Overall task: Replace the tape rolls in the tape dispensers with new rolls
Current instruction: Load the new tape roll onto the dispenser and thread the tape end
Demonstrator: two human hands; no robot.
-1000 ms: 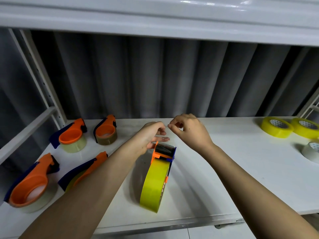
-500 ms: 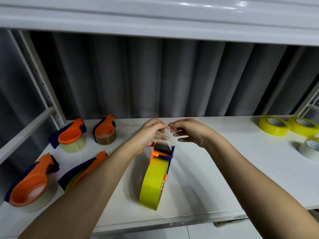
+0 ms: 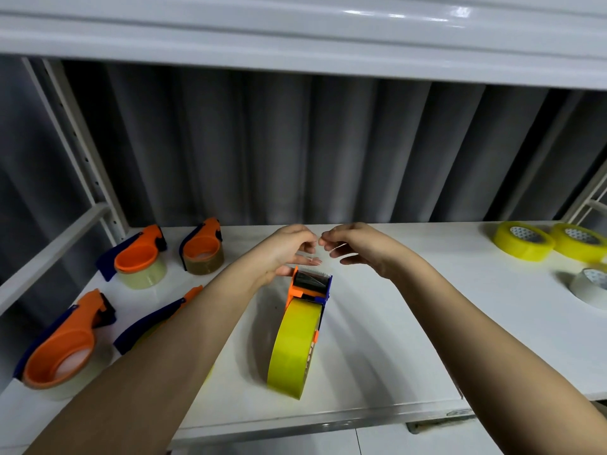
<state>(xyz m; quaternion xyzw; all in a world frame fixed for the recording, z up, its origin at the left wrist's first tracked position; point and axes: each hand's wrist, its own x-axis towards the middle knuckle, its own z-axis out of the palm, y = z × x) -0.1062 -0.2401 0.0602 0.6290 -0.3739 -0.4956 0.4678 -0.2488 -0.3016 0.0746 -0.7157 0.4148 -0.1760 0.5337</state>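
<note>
An orange and blue tape dispenser [image 3: 311,286] stands on edge in the middle of the white shelf [image 3: 410,339], with a yellow tape roll [image 3: 294,343] mounted in it. My left hand [image 3: 285,251] is at its cutter end, thumb against the orange side and fingers curled over the blade. My right hand [image 3: 358,247] hovers just right of it, fingertips pinched together on what looks like a thin clear tape strip [image 3: 335,247], faint and hard to make out. The two hands' fingertips nearly meet above the cutter.
Several more orange and blue dispensers with pale rolls lie on the left: dispenser [image 3: 139,257], dispenser [image 3: 202,247], dispenser [image 3: 62,349], dispenser [image 3: 154,323]. At the far right are two yellow rolls [image 3: 522,241], [image 3: 579,239] and a pale roll [image 3: 591,287]. An upper shelf [image 3: 295,37] hangs overhead.
My right hand came down from above the cutter and its fingertips met my left hand's, then drew slightly apart. The dispenser stayed in place.
</note>
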